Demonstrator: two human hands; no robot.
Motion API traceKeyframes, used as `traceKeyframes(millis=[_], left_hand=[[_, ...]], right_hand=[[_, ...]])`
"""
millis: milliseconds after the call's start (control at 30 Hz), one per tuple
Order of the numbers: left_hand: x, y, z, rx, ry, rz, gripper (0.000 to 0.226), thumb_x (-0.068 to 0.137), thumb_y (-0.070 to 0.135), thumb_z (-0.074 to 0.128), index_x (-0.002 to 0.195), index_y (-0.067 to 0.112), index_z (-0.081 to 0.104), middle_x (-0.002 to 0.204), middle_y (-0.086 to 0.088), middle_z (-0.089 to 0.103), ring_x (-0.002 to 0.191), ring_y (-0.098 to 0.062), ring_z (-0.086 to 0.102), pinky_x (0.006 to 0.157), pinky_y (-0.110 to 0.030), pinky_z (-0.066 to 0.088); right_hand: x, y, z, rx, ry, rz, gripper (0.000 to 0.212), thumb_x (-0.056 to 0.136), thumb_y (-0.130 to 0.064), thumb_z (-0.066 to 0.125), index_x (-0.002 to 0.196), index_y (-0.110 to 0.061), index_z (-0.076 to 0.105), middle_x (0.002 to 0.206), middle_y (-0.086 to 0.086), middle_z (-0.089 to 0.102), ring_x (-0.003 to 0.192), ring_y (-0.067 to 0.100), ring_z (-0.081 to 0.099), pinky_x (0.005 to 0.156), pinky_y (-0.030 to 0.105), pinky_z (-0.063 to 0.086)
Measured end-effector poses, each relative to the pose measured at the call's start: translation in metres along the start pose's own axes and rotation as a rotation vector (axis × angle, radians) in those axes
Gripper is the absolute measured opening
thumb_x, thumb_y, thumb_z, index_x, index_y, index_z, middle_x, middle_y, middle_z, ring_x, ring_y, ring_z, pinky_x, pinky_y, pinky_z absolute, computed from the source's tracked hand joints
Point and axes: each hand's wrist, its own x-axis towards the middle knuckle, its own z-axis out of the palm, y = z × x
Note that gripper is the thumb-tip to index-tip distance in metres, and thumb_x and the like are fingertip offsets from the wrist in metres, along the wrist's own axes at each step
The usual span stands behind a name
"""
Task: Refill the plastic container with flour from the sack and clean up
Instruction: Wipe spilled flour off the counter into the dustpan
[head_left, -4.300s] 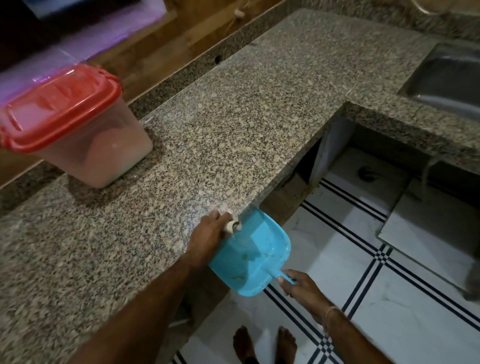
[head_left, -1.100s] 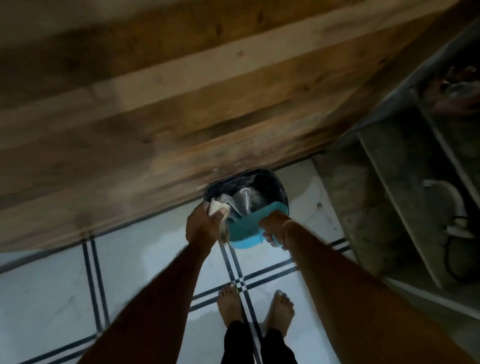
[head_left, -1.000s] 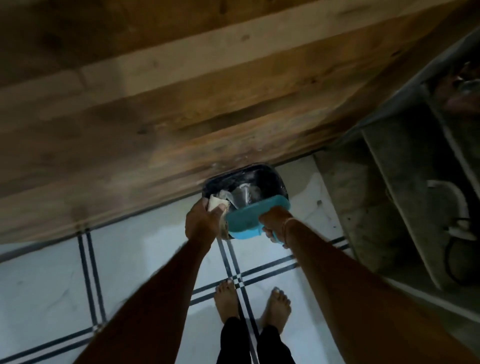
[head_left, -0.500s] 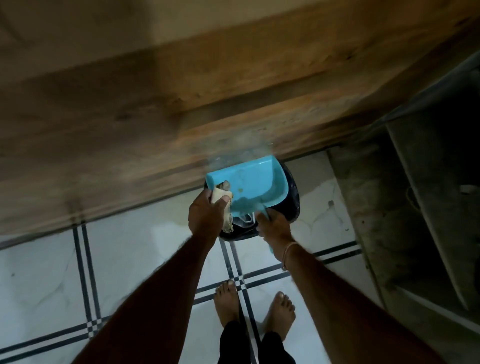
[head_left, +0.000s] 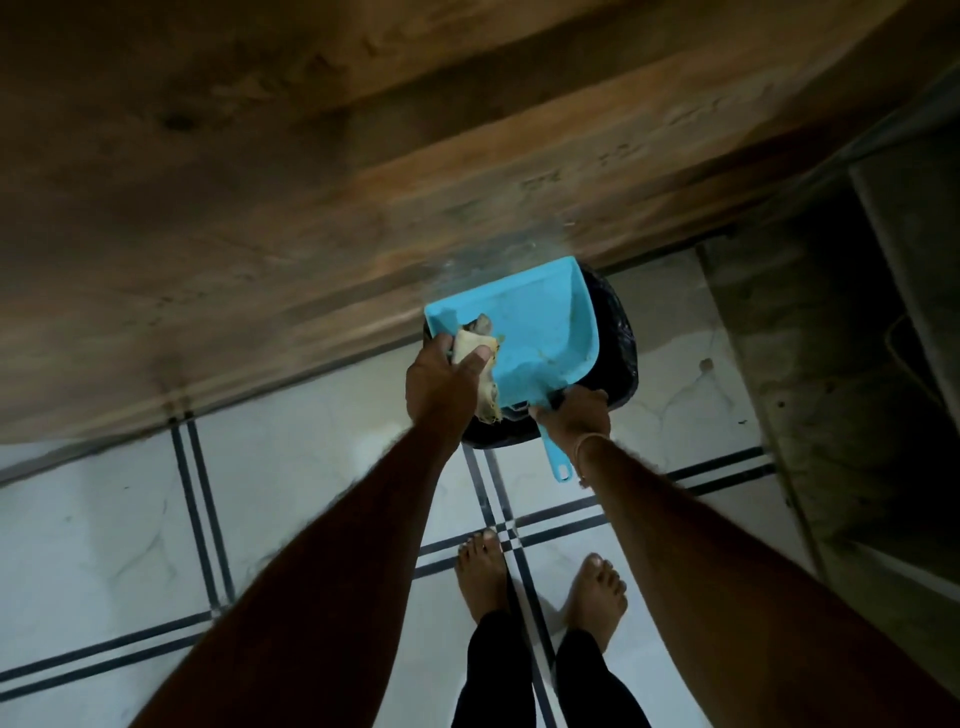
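A person stands barefoot on the white tiled floor (head_left: 291, 467) and holds a blue dustpan (head_left: 540, 322) over a small bin lined with a black bag (head_left: 615, 338), which sits at the foot of a wooden panel (head_left: 260, 182) on the far side. The left hand (head_left: 441, 376) is curled round a crumpled pale cloth (head_left: 475, 345) and presses it into the pan's near-left corner. The right hand (head_left: 571, 415) is clamped on the pan where the handle (head_left: 556, 460) begins, the handle's end poking out toward the feet (head_left: 483, 577). The two hands are apart, one at each end of the pan's near edge. The pan covers most of the bin's mouth, its open lip pointing away toward the panel, where a faint pale haze shows. A few yellowish specks cling to the pan's right wall. The plastic container and the sack are not in view, and nothing here shows how full the container is.

This looks like the clean-up part of the job, with swept flour being emptied and the pan wiped out over the bin. The next move probably calls for drawing the cloth across the pan toward its far lip, with the lip kept over the bag so the last dust falls inside and not on the tiles. How steeply the pan is tipped cannot be told from above.
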Motion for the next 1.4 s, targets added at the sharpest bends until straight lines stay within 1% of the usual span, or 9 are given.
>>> traceKeyframes(millis=[133, 233, 433, 633, 833, 1000, 1133, 1267, 1400], left_hand=[[-0.03, 0.019, -0.016, -0.008, -0.066, -0.009, 0.032, 0.093, 0.032, 0.072, 0.12, 0.016, 0.071, 0.115, -0.003, 0.074, 0.094, -0.016, 0.072, 0.079, -0.023, 0.058], [-0.063, 0.04, -0.031, -0.079, -0.193, -0.063, 0.033, 0.097, 0.026, 0.069, 0.122, 0.005, 0.071, 0.119, -0.015, 0.073, 0.107, -0.031, 0.071, 0.093, -0.042, 0.06], [-0.164, 0.141, -0.088, -0.078, -0.617, -0.028, 0.035, 0.105, 0.032, 0.057, 0.126, 0.006, 0.068, 0.116, -0.009, 0.074, 0.103, -0.019, 0.07, 0.075, -0.024, 0.055], [-0.264, 0.242, -0.13, -0.134, -0.75, -0.117, 0.064, 0.097, 0.059, 0.056, 0.133, 0.007, 0.063, 0.125, -0.017, 0.07, 0.114, -0.031, 0.066, 0.112, -0.053, 0.046], [-0.354, 0.334, -0.137, -0.354, -0.909, -0.181, 0.08, 0.091, 0.072, 0.045, 0.124, 0.002, 0.069, 0.126, -0.019, 0.071, 0.115, -0.029, 0.07, 0.11, -0.045, 0.049], [-0.411, 0.388, -0.124, -0.29, -1.062, -0.054, 0.104, 0.075, 0.091, 0.027, 0.119, 0.011, 0.078, 0.126, -0.016, 0.073, 0.107, -0.027, 0.074, 0.087, -0.04, 0.06], [-0.445, 0.42, -0.104, -0.174, -1.079, 0.151, 0.094, 0.083, 0.09, 0.023, 0.119, 0.023, 0.078, 0.129, -0.009, 0.073, 0.115, -0.024, 0.072, 0.081, -0.036, 0.062], [-0.463, 0.435, -0.076, -0.103, -1.009, 0.296, 0.08, 0.068, 0.07, 0.082, 0.119, 0.01, 0.07, 0.115, -0.013, 0.076, 0.102, -0.028, 0.075, 0.092, -0.044, 0.058], [-0.472, 0.451, -0.045, -0.103, -0.994, 0.317, 0.032, 0.088, 0.032, 0.075, 0.096, 0.001, 0.078, 0.1, -0.024, 0.076, 0.1, -0.041, 0.072, 0.093, -0.05, 0.058]], right_hand=[[-0.05, 0.011, -0.028, 0.309, 0.072, -0.212, 0.059, 0.09, -0.014, 0.077, 0.144, -0.009, 0.054, 0.135, 0.021, 0.047, 0.115, 0.034, 0.062, 0.1, 0.038, 0.054], [-0.097, 0.011, -0.063, 0.444, 0.054, -0.453, 0.058, 0.094, -0.007, 0.073, 0.148, -0.016, 0.055, 0.131, 0.018, 0.048, 0.105, 0.023, 0.063, 0.095, 0.026, 0.058], [-0.204, -0.028, -0.196, 0.213, 0.025, -0.8, 0.069, 0.091, -0.013, 0.077, 0.151, -0.032, 0.05, 0.16, 0.005, 0.037, 0.15, 0.019, 0.038, 0.112, 0.031, 0.048], [-0.328, -0.041, -0.309, 0.379, 0.06, -0.729, 0.038, 0.083, -0.001, 0.082, 0.12, -0.003, 0.076, 0.121, 0.014, 0.068, 0.109, 0.022, 0.067, 0.095, 0.028, 0.057], [-0.419, -0.027, -0.397, 0.546, 0.296, -0.644, 0.019, 0.084, -0.006, 0.084, 0.078, -0.019, 0.071, 0.084, -0.001, 0.067, 0.079, 0.001, 0.065, 0.074, 0.019, 0.051], [-0.459, 0.001, -0.45, 0.769, 0.368, -0.617, 0.021, 0.091, -0.022, 0.08, 0.082, -0.005, 0.071, 0.079, 0.008, 0.068, 0.071, 0.019, 0.063, 0.065, 0.034, 0.048], [-0.485, 0.023, -0.49, 0.884, 0.37, -0.597, 0.032, 0.097, -0.018, 0.073, 0.072, 0.0, 0.065, 0.067, 0.005, 0.058, 0.065, 0.013, 0.053, 0.063, 0.031, 0.04], [-0.504, 0.04, -0.513, 1.071, 0.353, -0.556, 0.038, 0.102, -0.024, 0.065, 0.074, 0.0, 0.057, 0.055, 0.009, 0.055, 0.05, 0.014, 0.05, 0.056, 0.03, 0.04], [-0.515, 0.056, -0.533, 1.172, 0.238, -0.507, 0.041, 0.095, -0.038, 0.074, 0.107, -0.001, 0.06, 0.102, 0.022, 0.071, 0.097, 0.029, 0.069, 0.093, 0.051, 0.06]])
